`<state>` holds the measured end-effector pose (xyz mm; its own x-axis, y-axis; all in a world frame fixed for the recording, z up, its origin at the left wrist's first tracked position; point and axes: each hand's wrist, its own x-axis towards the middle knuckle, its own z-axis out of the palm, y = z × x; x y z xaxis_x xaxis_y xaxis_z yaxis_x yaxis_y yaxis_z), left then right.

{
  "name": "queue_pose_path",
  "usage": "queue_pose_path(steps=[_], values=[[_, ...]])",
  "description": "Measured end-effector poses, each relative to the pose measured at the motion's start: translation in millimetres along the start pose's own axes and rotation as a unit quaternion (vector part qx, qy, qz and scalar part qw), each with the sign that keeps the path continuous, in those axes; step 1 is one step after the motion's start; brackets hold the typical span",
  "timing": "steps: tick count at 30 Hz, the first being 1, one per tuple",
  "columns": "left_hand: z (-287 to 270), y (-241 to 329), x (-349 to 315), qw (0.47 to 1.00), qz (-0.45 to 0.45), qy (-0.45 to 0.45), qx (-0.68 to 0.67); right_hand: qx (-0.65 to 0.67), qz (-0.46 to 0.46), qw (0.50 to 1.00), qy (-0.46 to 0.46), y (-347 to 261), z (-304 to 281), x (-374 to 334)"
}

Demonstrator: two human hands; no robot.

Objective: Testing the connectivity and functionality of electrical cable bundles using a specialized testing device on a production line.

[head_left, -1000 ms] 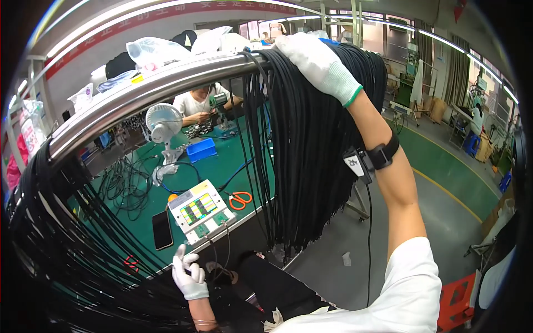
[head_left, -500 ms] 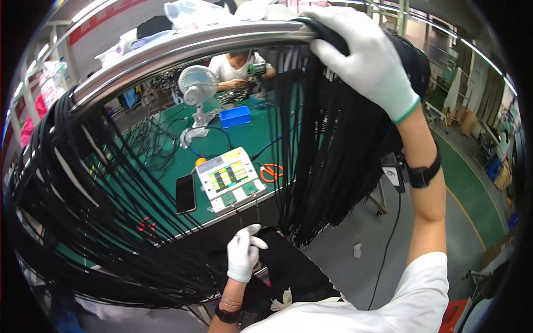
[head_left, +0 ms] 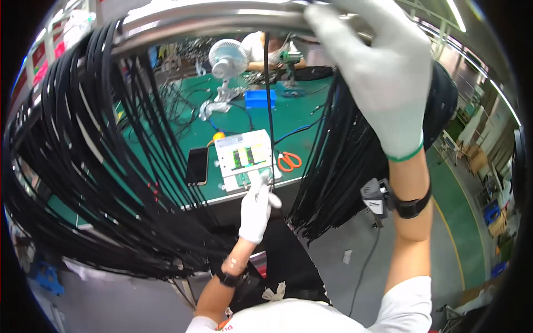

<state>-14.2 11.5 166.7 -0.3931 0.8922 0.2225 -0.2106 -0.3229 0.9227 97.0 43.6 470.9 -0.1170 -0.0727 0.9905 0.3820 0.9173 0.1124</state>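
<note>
Apparently one long black cable (head_left: 268, 77) hangs separated at twelve o'clock while bunched black strands (head_left: 108, 216) wait at nine; white-gloved left hand (head_left: 255, 212) at six, right hand (head_left: 388, 75) at two, apart, grips unclear.

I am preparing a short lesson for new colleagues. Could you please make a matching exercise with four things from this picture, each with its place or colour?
1. scissors
2. bin
3. phone
4. right hand

A. left of the white device
B. up by the metal rail
C. orange handles
D. blue

Pairs: 1-C, 2-D, 3-A, 4-B
</note>
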Motion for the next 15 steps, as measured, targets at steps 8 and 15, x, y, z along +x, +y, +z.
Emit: queue_pose_path(steps=[8,15], values=[[1.6,-14.7,-20.6,0.994,-0.017,0.045,0.101,0.38,0.504,0.716,-0.299,25.7,45.9,-236.7],[-65.9,-34.2,1.2,0.962,-0.195,0.189,-0.037,0.353,0.653,0.615,-0.266,42.1,57.7,-370.3]])
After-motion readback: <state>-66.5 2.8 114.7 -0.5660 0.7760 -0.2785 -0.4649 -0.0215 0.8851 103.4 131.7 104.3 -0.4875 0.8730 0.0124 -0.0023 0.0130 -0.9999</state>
